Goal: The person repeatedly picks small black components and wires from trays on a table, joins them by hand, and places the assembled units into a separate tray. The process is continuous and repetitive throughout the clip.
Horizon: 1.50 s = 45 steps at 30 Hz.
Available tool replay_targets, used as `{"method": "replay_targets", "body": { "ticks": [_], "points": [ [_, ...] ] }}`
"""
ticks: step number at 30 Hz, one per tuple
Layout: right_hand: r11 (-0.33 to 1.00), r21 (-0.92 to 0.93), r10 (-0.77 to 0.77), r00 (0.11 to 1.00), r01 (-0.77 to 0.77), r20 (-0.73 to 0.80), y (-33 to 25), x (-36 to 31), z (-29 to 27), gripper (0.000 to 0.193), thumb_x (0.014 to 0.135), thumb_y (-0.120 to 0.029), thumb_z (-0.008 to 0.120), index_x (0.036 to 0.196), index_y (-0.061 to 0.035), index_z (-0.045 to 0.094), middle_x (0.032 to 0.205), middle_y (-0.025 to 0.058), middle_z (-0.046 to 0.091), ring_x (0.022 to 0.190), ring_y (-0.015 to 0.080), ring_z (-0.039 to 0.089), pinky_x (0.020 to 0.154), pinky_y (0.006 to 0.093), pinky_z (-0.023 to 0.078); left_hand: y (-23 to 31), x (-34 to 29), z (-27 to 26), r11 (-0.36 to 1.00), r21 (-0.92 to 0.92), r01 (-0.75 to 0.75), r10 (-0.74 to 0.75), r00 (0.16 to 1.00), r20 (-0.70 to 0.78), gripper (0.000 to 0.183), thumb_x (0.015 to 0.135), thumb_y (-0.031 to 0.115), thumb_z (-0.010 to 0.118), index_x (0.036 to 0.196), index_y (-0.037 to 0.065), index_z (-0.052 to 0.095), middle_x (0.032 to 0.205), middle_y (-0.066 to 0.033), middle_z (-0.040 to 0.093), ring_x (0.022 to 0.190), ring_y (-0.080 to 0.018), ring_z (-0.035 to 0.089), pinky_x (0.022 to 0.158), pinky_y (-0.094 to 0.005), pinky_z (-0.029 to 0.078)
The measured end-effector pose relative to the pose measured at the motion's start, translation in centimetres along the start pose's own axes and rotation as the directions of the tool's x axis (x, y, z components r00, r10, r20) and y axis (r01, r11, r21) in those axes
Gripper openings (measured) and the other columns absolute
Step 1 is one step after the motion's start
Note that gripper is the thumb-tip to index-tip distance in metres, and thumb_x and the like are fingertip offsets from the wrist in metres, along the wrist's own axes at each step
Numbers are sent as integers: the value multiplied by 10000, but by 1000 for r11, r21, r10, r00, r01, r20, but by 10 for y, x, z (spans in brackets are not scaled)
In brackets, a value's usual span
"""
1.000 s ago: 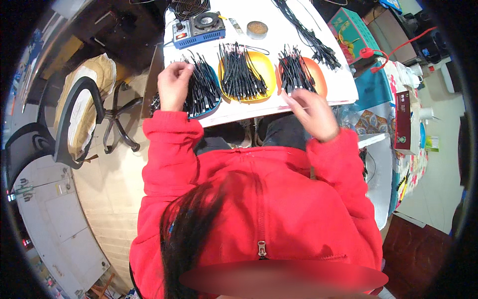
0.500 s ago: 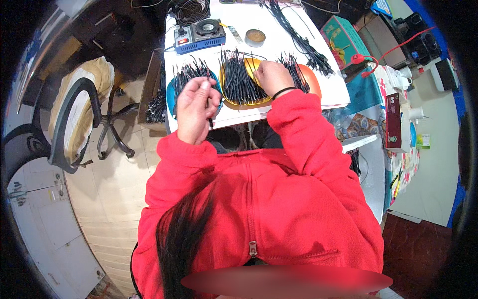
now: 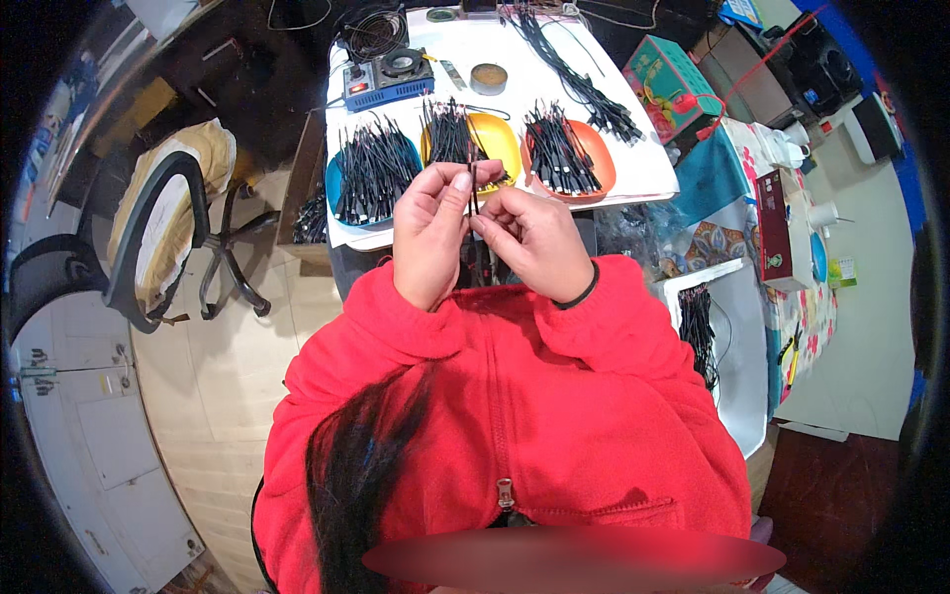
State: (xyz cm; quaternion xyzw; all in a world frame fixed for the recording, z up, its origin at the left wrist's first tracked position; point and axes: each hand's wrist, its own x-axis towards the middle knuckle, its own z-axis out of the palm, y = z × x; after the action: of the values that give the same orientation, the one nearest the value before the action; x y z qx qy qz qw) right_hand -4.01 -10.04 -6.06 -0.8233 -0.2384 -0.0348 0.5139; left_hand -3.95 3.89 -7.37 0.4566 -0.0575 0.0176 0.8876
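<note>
On the white table [image 3: 648, 168] three dishes stood in a row: a blue dish [image 3: 338, 188], a yellow dish [image 3: 498, 139] and an orange dish [image 3: 600, 163], each heaped with black wires. In front of them the left hand [image 3: 427, 233] and right hand [image 3: 534, 238] together pinched one thin black wire [image 3: 474, 188]. It stood upright, lengthwise away from the person's chest, fingers closed tightly on it.

Single head-worn fisheye, steeply downward, close over hands [image 3: 485, 233] and table [image 3: 643, 168].
</note>
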Motion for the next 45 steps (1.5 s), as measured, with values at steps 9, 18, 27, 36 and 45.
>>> {"method": "replay_targets", "body": {
  "ticks": [9,18,27,36,45],
  "points": [
    [1000,-19,22,998,-23,-52,-9,-21,-1,164,839,-136,657,789,-7,570,642,122,591,540,233,582,503,333,434,1,-21,14,997,64,-41,40,999,18,154,960,82,523,1042,-32,585,1080,-127,664,902,-109,615,775,-222,487],
    [974,226,-4,999,14,-42,-9,-17,-26,155,858,-140,684,882,-1,618,672,13,604,606,51,556,543,220,440,1,-28,16,992,118,-47,44,999,29,142,964,92,519,1040,-20,562,927,-67,637,795,-97,600,702,-224,498],
    [885,465,36,994,16,-104,-14,-12,-34,122,873,-53,658,956,25,617,828,29,642,728,64,602,636,195,488,4,-32,15,993,64,95,-106,972,210,111,975,116,499,1028,21,520,766,-67,618,545,-45,445,482,-167,327],
    [559,824,189,982,-90,-20,-6,-15,-18,106,901,-88,621,959,0,613,790,11,625,646,70,580,554,186,425,2,-39,21,998,-44,32,-25,990,139,94,964,107,511,1003,27,541,738,-64,594,507,-44,372,468,-181,303],
    [481,854,130,980,-196,151,-5,-16,-20,127,915,-88,593,1019,-17,576,813,43,618,635,119,605,542,202,432,10,-37,9,941,-202,270,-204,933,297,87,950,117,526,958,34,553,692,-63,587,479,-43,358,439,-188,266]
  ]
}}
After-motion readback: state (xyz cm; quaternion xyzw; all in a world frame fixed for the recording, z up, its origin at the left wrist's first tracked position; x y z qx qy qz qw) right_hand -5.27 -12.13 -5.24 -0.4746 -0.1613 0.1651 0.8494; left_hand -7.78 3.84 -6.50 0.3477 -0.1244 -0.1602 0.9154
